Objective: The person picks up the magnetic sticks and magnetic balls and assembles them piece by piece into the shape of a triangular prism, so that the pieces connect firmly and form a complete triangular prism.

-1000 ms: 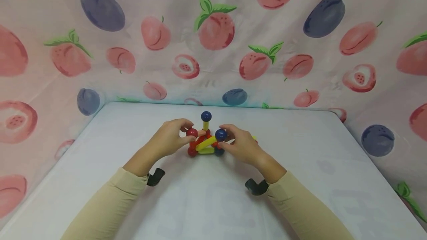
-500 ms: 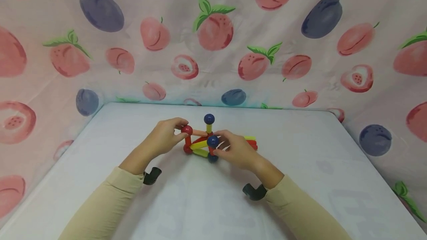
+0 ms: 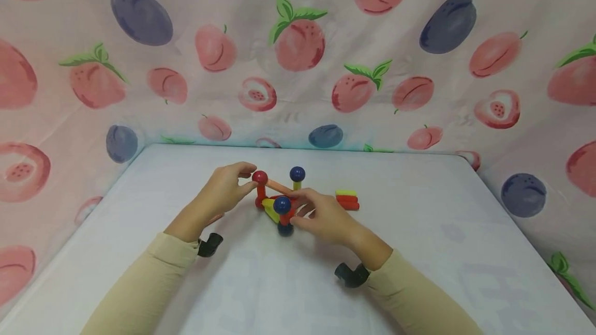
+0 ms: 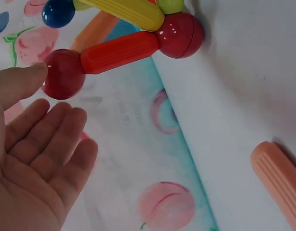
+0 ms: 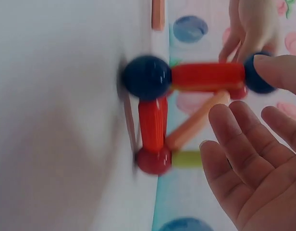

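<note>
A frame of magnetic rods and balls stands on the white table (image 3: 261,283). My left hand (image 3: 223,187) pinches the red ball (image 3: 259,178) atop a red rod (image 4: 120,52); its thumb lies against the ball in the left wrist view. With thumb and finger, my right hand (image 3: 326,216) holds the blue ball (image 3: 282,205) on the near upright, above a dark blue base ball (image 5: 148,77). Another blue ball (image 3: 297,173) tops the rear upright. An orange rod (image 3: 278,186) slopes from the red ball toward the rear corner. My right fingers hide part of the frame.
To the right of the frame lie a loose yellow rod (image 3: 346,193) and red rods (image 3: 347,202). A loose orange rod (image 3: 215,218) rests beside my left wrist. Behind the table hangs a fruit-print cloth (image 3: 261,40).
Both hands have turned the frame clockwise as seen from above. The blue ball in my right hand came nearer and left; the rear blue ball shifted right. The loose rods came into view.
</note>
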`<move>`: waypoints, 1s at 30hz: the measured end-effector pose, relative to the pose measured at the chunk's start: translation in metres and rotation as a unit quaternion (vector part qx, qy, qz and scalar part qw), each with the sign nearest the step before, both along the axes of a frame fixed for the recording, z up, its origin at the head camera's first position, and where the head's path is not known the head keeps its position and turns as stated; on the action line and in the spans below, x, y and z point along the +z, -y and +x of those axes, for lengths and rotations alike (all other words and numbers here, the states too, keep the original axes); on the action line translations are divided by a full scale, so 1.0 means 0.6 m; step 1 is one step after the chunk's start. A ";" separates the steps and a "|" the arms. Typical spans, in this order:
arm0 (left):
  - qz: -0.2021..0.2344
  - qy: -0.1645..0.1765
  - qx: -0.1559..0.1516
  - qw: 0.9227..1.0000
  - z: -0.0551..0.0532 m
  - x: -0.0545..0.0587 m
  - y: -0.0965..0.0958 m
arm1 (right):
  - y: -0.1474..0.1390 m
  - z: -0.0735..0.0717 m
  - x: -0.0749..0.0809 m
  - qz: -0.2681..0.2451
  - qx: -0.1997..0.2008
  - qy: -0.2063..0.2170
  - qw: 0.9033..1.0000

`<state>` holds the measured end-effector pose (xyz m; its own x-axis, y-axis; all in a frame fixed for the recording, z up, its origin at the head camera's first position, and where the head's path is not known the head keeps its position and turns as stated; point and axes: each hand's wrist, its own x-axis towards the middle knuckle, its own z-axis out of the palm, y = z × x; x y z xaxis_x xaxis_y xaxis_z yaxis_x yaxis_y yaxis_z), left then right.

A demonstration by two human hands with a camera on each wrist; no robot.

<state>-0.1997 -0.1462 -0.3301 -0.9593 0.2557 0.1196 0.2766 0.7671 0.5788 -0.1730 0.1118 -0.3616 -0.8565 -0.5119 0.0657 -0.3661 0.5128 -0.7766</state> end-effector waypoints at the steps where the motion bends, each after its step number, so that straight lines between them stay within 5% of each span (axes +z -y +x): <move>1: -0.004 -0.006 0.002 1.000 0.005 0.001 0.000 | -0.005 -0.003 0.000 -0.002 -0.003 -0.008 1.000; 7: 0.001 -0.054 -0.014 0.998 0.041 0.009 -0.017 | -0.030 -0.031 0.013 -0.003 -0.051 -0.066 0.996; 12: 0.023 -0.048 -0.051 0.997 0.063 0.004 -0.043 | -0.029 -0.061 0.024 0.023 -0.097 -0.073 0.992; 22: 0.038 -0.025 -0.055 0.997 0.070 -0.011 -0.085 | 0.003 -0.097 0.032 0.047 -0.067 -0.027 0.996; 30: 0.028 -0.047 -0.077 0.996 0.070 -0.017 -0.075 | 0.011 -0.101 0.030 0.059 -0.052 -0.019 0.997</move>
<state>-0.1575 -0.1015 -0.3401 -0.8931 0.3897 0.2247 0.4435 0.6788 0.5853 -0.2335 0.1052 -0.3435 -0.9032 -0.4269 0.0444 -0.3346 0.6358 -0.6955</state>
